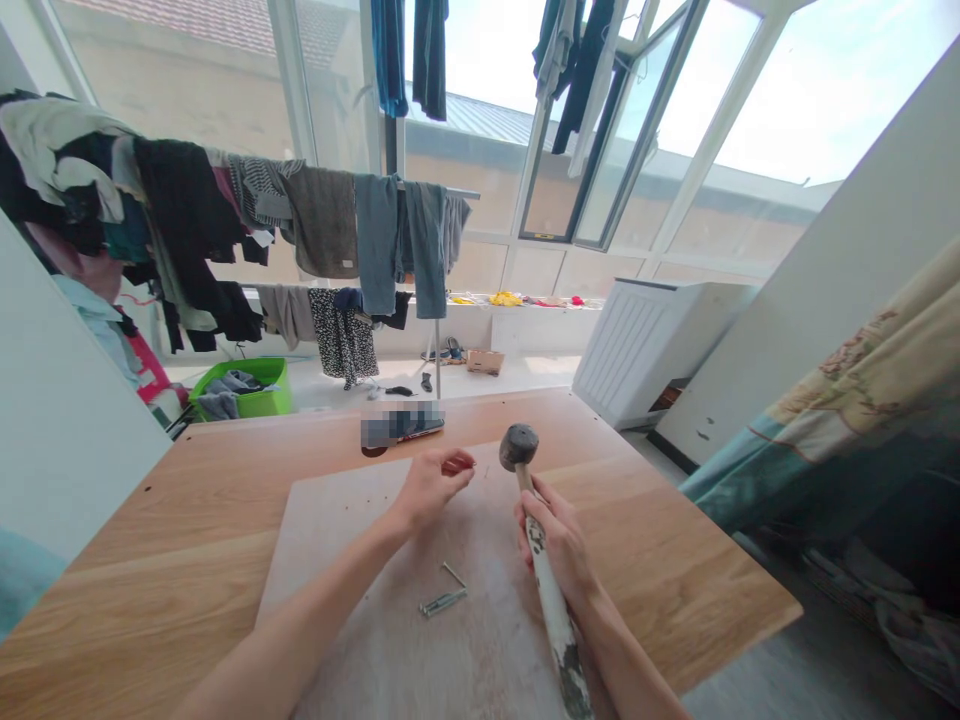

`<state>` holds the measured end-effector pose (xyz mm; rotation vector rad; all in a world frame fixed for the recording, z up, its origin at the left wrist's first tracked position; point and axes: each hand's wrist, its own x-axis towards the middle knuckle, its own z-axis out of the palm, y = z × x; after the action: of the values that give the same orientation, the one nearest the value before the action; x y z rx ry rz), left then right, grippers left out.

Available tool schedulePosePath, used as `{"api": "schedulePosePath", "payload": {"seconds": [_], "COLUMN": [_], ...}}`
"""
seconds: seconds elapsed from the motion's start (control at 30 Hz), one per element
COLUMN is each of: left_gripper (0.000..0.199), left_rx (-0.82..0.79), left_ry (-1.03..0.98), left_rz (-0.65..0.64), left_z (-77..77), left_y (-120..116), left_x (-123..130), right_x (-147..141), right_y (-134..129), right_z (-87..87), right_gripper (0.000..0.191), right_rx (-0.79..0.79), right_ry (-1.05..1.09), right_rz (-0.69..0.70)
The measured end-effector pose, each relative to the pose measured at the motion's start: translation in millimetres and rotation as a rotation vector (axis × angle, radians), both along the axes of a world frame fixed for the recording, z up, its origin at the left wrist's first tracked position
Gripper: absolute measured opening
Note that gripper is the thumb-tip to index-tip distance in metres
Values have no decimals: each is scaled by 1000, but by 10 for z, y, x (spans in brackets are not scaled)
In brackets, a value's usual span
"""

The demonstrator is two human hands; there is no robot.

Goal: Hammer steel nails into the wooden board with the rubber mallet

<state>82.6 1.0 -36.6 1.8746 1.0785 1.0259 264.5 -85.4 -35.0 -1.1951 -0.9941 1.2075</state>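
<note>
My right hand (556,535) is wrapped round the pale, paint-worn handle of a rubber mallet (519,447). The mallet's dark head points up and away, above the whitish board (330,545). To its left, my left hand (435,488) is over the board with fingers curled and thumb drawn in. Whatever those fingertips may hold is too small to make out. A thin upright mark, perhaps a nail (487,470), shows just right of them. Several metal nails (442,602) lie on the board between my forearms, one pointing off at an angle.
The board lies on a wooden table (660,530). A blurred-out dark object (401,425) rests near the far edge. Beyond are a green basin (255,390), a rack of hanging clothes (322,220) and a white cabinet (637,340). A curtain (847,410) hangs at right.
</note>
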Motion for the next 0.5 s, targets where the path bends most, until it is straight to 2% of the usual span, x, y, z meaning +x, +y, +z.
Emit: {"api": "schedulePosePath", "payload": {"seconds": [0.07, 0.2, 0.37, 0.5], "left_gripper": [10, 11, 16, 23], "left_rx": [8, 38, 43, 33], "left_ry": [20, 48, 50, 27], "left_rz": [73, 83, 74, 70], "left_z": [-91, -216, -218, -219], "left_y": [97, 112, 88, 93], "left_x": [46, 47, 29, 41], "right_x": [-1, -15, -17, -35], "right_y": [-2, -9, -20, -35], "right_z": [1, 30, 11, -15], "right_gripper": [34, 31, 29, 29], "right_rx": [-2, 3, 28, 41], "right_ry": [0, -9, 0, 53], "right_rz": [1, 6, 28, 135]}}
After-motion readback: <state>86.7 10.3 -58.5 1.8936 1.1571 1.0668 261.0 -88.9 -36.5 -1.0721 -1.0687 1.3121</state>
